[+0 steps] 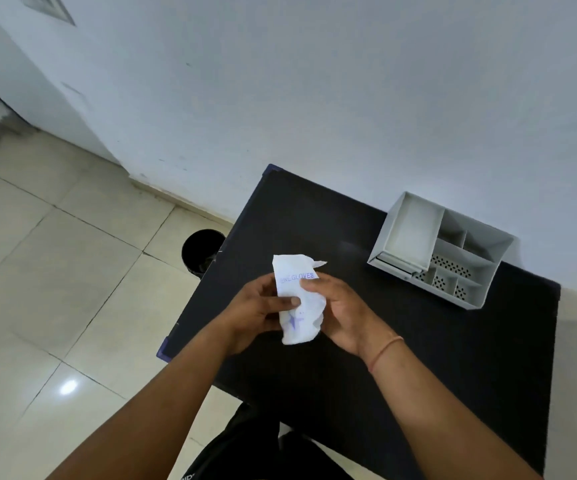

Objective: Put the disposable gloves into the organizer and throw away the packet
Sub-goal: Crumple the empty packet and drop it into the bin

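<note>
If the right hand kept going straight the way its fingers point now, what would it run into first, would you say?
The right hand points up-left, already pressing the gloves packet, so it meets that first, and likely the left hand just behind it.

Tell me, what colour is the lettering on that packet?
Blue-purple lettering on the white packet, seen from the head view.

Organizer [441,251] on table [349,375], far-R corner

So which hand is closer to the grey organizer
Right. The right hand holds the glove packet on the side facing the organizer; the left hand grips its far side.
</note>
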Demonstrator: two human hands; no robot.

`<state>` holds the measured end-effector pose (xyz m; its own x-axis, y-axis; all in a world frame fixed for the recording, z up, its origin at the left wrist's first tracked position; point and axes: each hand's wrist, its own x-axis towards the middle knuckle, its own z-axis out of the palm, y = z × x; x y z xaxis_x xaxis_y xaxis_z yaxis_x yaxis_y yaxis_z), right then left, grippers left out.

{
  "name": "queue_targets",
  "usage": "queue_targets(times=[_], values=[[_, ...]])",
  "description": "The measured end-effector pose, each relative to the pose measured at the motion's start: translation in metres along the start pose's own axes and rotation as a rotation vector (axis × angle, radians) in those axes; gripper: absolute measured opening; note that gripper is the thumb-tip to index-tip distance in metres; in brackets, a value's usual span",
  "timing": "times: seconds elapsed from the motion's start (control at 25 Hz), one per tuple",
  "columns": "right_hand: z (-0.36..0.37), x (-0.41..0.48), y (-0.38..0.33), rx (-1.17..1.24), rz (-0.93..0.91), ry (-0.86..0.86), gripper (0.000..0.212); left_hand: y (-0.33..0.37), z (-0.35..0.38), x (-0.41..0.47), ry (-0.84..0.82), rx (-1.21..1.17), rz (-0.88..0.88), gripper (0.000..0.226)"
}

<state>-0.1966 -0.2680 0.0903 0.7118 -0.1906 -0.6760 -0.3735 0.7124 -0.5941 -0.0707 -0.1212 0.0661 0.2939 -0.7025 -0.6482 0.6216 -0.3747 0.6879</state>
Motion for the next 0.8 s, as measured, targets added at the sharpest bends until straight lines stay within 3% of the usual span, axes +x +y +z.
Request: queue_targets(times=[0.12, 0.28, 0.36, 0.4, 0.52, 0.64, 0.8], values=[[0.009, -0.036, -0.012, 0.074, -0.01, -0.084, 0.041, 0.0, 0.021, -0.034, 0.089, -0.053, 0.05, 0.047], [0.005, -0.064, -0.008, -0.36, -0.286, 0.167, 0.019, -0.002, 0.04, -0.073, 0.435, 0.137, 0.097, 0.044], [0.003, -0.077, -0.003, -0.446, -0.346, 0.253, 0.012, 0.0, 0.043, -0.093, 0.399, -0.076, 0.125, 0.042], [0.005, -0.083, 0.0, -0.504, -0.345, 0.25, 0.022, 0.002, 0.043, -0.103, 0.34, -0.238, 0.145, 0.037], [0.033, -0.1, 0.009, -0.571, -0.312, 0.052, 0.048, 0.01, 0.039, -0.13, 0.2, -0.568, 0.221, 0.027], [0.085, -0.099, 0.019, -0.39, -0.358, -0.052, 0.039, 0.017, 0.02, -0.15, 0.293, -0.382, 0.258, 0.029], [0.153, -0.06, 0.032, -0.253, -0.31, 0.131, 0.017, 0.018, -0.027, -0.165, 0.461, -0.04, 0.316, 0.047]])
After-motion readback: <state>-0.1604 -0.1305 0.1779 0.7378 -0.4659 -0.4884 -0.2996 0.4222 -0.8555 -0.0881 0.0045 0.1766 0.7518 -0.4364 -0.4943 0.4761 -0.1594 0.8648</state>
